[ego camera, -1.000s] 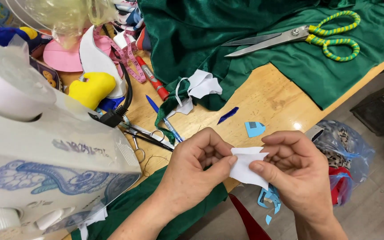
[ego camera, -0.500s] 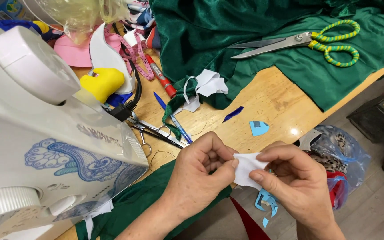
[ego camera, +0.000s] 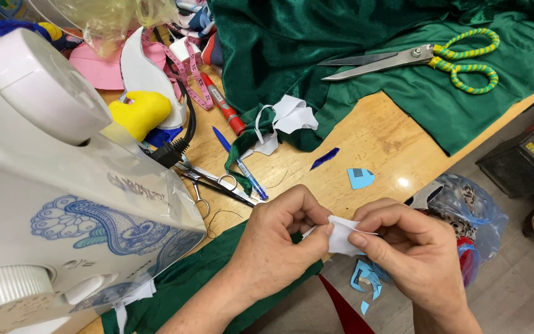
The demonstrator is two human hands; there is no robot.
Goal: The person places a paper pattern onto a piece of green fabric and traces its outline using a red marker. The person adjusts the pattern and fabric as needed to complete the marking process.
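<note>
My left hand (ego camera: 282, 238) and my right hand (ego camera: 412, 250) meet just off the front edge of a wooden table (ego camera: 378, 139). Both pinch a small white fabric scrap (ego camera: 341, 237) between thumb and fingers. A thin thread or needle runs from the scrap across my right fingertips. A white sewing machine (ego camera: 57, 179) with blue flower print stands close on my left. Small silver scissors (ego camera: 217, 182) and a blue pen (ego camera: 239, 164) lie just beyond my left hand.
Dark green velvet cloth (ego camera: 353, 55) covers the table's far side, with large scissors (ego camera: 415, 59) with yellow-green handles lying on it. White scraps (ego camera: 288, 117), a light-blue scrap (ego camera: 360, 177), a pink measuring tape (ego camera: 183, 71) and a red marker (ego camera: 224, 108) lie about. A plastic bag (ego camera: 465, 207) sits on the floor.
The view has shifted and the hands sit slightly lower in it. The white scrap is now more bunched between the fingertips than a second ago.
</note>
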